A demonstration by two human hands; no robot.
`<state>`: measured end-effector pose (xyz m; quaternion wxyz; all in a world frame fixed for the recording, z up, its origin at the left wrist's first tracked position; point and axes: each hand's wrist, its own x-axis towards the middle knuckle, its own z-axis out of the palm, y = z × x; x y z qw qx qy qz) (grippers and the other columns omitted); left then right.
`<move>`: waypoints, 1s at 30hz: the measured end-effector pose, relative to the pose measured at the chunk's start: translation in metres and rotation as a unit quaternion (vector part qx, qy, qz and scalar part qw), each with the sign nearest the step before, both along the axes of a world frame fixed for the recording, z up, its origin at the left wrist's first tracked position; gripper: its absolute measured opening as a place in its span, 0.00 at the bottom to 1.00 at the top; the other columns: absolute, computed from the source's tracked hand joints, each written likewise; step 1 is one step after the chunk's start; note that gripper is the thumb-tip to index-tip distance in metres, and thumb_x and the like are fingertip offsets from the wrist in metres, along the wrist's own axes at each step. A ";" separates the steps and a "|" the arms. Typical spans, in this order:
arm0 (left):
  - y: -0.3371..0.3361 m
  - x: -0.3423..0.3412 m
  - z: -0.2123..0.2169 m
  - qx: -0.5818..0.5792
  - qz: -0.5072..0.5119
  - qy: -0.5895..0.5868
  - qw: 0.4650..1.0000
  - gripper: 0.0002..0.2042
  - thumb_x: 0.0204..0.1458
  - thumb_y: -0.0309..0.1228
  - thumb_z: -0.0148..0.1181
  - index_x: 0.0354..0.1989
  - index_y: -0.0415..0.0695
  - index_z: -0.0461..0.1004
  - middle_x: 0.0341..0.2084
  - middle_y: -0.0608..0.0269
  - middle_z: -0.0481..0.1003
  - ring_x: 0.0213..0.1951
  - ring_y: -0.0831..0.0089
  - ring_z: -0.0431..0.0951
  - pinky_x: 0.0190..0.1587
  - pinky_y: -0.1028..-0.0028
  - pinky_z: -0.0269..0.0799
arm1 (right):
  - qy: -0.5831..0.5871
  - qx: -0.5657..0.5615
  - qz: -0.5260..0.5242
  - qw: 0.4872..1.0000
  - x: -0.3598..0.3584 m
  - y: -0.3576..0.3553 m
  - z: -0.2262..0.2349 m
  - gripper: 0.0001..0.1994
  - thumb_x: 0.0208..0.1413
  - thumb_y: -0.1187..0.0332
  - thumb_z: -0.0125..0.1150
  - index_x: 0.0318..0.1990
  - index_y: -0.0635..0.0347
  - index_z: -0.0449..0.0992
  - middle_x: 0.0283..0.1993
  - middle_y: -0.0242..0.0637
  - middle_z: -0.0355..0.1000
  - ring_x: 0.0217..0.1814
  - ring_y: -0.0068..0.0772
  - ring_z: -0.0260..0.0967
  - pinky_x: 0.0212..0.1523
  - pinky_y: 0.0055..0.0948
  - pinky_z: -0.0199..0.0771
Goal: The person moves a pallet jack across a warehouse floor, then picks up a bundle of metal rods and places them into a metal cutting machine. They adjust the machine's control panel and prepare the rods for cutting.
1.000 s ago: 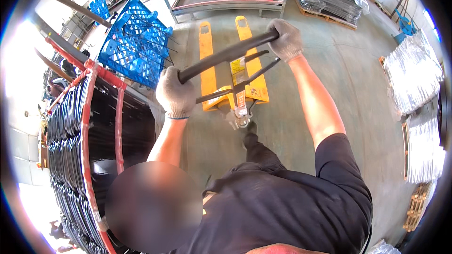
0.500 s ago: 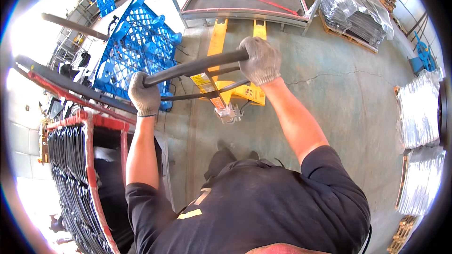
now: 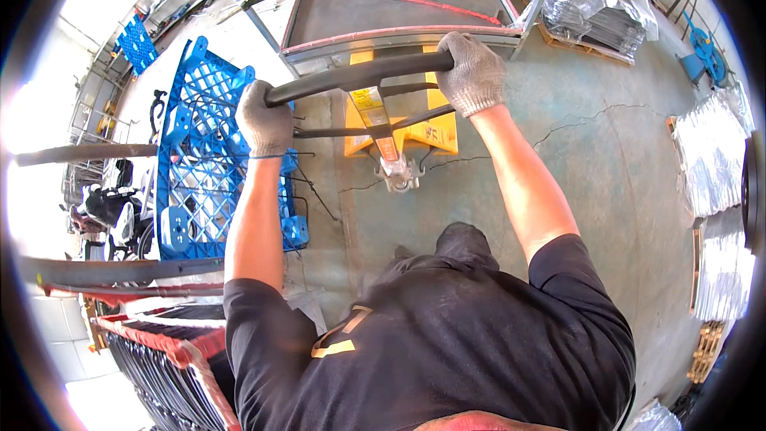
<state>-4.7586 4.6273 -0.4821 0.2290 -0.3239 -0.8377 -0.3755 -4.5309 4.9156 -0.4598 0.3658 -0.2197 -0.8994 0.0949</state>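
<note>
Both my hands wear grey knit work gloves and grip the black handle of a yellow pallet jack. At the left end of the bar is my left hand, fingers wrapped round it. My right hand is closed on the right end, slightly farther off. Below the bar, the handle's shaft runs down to the metal base with its small wheels. The jack's forks reach under a grey metal frame cart, which hides their far ends. A red-and-white strip lies across the cart's flat bed.
On the left stands a blue plastic lattice pallet, close to my left forearm. A red-edged rack of black parts is near left. Film-wrapped sheets sit on a pallet at far right. Wrapped stacks line the right side.
I have moved forward, and the jack and cart now sit nearer the picture's top. The blue pallet and red-edged rack have shifted toward the lower left. Both hands keep their grip.
</note>
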 end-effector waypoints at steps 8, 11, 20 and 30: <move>0.122 -0.147 -0.008 -0.023 -0.009 0.017 1.000 0.01 0.54 0.23 0.64 0.32 0.42 0.78 0.29 0.44 0.78 0.36 0.42 0.82 0.40 0.58 0.77 | 0.034 0.033 -0.034 0.998 -0.130 0.105 -0.015 0.08 0.53 0.64 0.71 0.37 0.43 0.77 0.37 0.33 0.79 0.40 0.50 0.81 0.39 0.51 0.80; 0.145 -0.161 -0.013 -0.027 0.008 0.016 0.999 0.02 0.53 0.22 0.65 0.31 0.41 0.77 0.28 0.44 0.78 0.34 0.43 0.81 0.39 0.58 0.77 | 0.041 0.030 -0.016 0.999 -0.157 0.141 -0.018 0.06 0.53 0.64 0.70 0.35 0.43 0.77 0.35 0.33 0.79 0.40 0.50 0.81 0.37 0.51 0.79; 0.174 -0.213 -0.019 -0.034 -0.075 0.018 0.996 0.04 0.51 0.19 0.65 0.29 0.41 0.75 0.28 0.51 0.77 0.33 0.49 0.81 0.38 0.61 0.76 | -0.055 -0.039 0.067 0.995 -0.190 0.172 -0.012 0.10 0.49 0.68 0.73 0.37 0.47 0.79 0.36 0.35 0.80 0.40 0.51 0.82 0.39 0.49 0.81; 0.097 -0.208 -0.078 -0.034 -0.199 -0.034 0.979 0.09 0.45 0.14 0.64 0.27 0.42 0.71 0.30 0.55 0.79 0.33 0.59 0.82 0.38 0.66 0.77 | -0.286 -0.155 0.113 0.939 -0.154 0.066 -0.057 0.15 0.48 0.63 0.75 0.44 0.50 0.83 0.40 0.40 0.83 0.45 0.53 0.83 0.46 0.50 0.83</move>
